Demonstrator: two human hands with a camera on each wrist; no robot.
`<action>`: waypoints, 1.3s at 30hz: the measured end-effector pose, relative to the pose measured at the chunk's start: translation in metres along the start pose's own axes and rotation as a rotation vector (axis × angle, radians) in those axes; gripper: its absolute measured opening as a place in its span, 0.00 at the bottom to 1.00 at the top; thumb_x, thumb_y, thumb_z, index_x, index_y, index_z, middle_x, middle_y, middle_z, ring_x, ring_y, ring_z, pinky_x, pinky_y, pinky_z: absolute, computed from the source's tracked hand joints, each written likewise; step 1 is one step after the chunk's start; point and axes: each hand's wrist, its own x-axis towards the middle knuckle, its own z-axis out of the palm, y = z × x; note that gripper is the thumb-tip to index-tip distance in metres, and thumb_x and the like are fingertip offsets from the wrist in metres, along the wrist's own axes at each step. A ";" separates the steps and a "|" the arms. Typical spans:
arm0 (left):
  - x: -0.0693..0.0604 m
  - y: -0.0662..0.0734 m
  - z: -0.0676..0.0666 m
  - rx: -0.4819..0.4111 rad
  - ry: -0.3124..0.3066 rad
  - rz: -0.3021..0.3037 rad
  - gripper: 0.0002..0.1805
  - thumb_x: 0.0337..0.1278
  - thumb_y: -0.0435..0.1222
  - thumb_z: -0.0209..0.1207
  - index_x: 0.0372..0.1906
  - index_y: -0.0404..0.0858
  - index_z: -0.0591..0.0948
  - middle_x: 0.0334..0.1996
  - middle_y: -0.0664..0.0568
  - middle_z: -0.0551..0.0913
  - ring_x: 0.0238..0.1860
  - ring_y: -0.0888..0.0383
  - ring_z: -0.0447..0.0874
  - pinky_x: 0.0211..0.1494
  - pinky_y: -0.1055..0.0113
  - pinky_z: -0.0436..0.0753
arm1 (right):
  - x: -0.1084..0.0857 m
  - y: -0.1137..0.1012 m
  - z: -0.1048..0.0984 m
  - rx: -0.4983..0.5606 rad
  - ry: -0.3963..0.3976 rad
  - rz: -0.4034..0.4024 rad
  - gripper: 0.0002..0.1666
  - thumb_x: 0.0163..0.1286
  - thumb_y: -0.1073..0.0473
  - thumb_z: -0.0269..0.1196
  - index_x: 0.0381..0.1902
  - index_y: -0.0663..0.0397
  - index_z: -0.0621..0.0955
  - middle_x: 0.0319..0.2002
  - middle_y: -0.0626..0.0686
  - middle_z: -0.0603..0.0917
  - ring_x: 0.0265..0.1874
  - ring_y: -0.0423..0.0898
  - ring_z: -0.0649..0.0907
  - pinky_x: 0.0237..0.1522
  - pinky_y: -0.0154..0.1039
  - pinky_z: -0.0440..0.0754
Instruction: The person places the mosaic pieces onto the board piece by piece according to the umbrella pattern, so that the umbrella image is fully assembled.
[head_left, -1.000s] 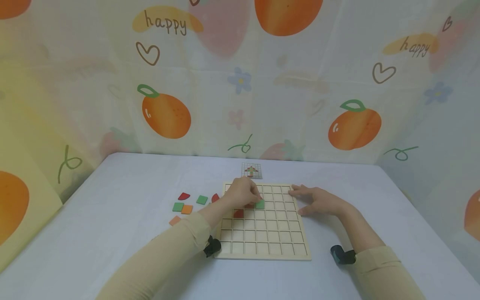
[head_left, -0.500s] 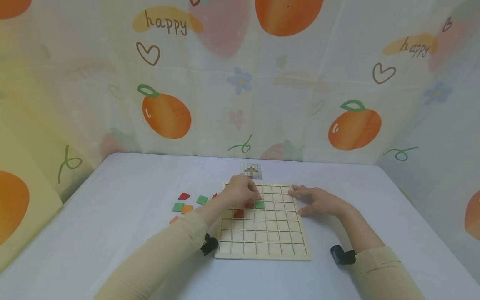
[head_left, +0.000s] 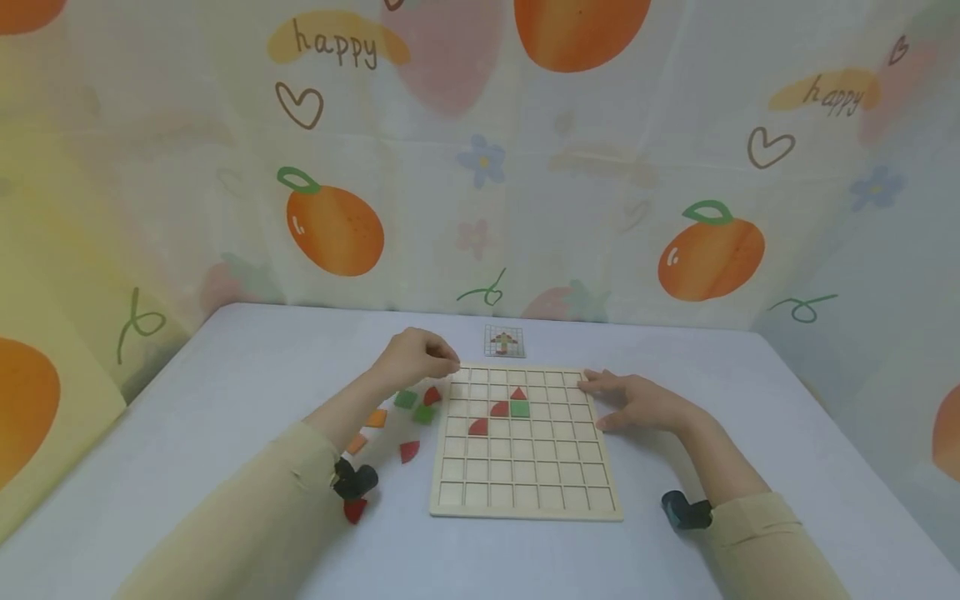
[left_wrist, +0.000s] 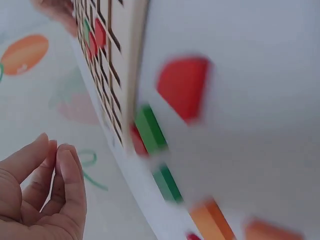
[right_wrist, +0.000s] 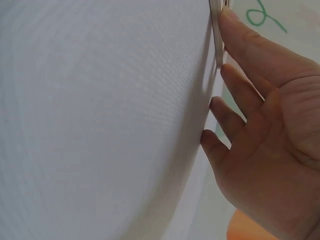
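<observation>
My left hand (head_left: 416, 360) is over the back left corner of the wooden grid board (head_left: 525, 514). In the left wrist view its fingers (left_wrist: 70, 175) are loosely bent, tips close together, with nothing visible between them. Set in the board's cells are a red triangle (head_left: 518, 394), a green square (head_left: 520, 409) below it, and two red quarter-round pieces, one (head_left: 500, 409) beside the square and one (head_left: 478, 427) lower left. My right hand (head_left: 647, 402) rests at the board's right edge, fingers spread; the right wrist view shows its thumb (right_wrist: 250, 42) against the edge.
Left of the board lie loose green squares (head_left: 423, 414), orange pieces (head_left: 377, 418) and red quarter-rounds (head_left: 409, 452); one red piece (head_left: 355, 510) is partly behind the left wrist camera (head_left: 356, 479). A small pattern card (head_left: 504, 342) lies behind the board. A printed curtain (head_left: 525, 192) hangs behind the table.
My left hand has left the red triangle on the board and moved left and back, uncovering the placed pieces. My right hand stays at the board's edge.
</observation>
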 end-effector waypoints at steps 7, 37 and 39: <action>-0.016 -0.036 -0.031 0.144 -0.012 0.007 0.09 0.59 0.40 0.64 0.41 0.40 0.87 0.39 0.49 0.88 0.40 0.55 0.81 0.44 0.65 0.81 | -0.001 0.003 -0.001 0.006 0.001 -0.008 0.41 0.58 0.52 0.71 0.69 0.48 0.73 0.77 0.55 0.60 0.79 0.63 0.50 0.75 0.68 0.47; -0.056 -0.112 -0.060 0.125 -0.116 -0.054 0.18 0.50 0.43 0.71 0.47 0.43 0.85 0.42 0.52 0.85 0.44 0.55 0.77 0.46 0.67 0.79 | -0.003 -0.001 -0.001 -0.013 0.002 -0.025 0.41 0.58 0.51 0.71 0.69 0.49 0.72 0.77 0.56 0.61 0.79 0.64 0.51 0.75 0.67 0.48; -0.057 -0.113 -0.061 0.121 -0.113 -0.050 0.18 0.50 0.42 0.71 0.47 0.43 0.85 0.42 0.51 0.85 0.44 0.55 0.77 0.46 0.67 0.79 | -0.003 -0.001 -0.001 -0.013 0.001 -0.025 0.41 0.59 0.51 0.71 0.70 0.49 0.72 0.77 0.56 0.61 0.79 0.63 0.51 0.75 0.67 0.48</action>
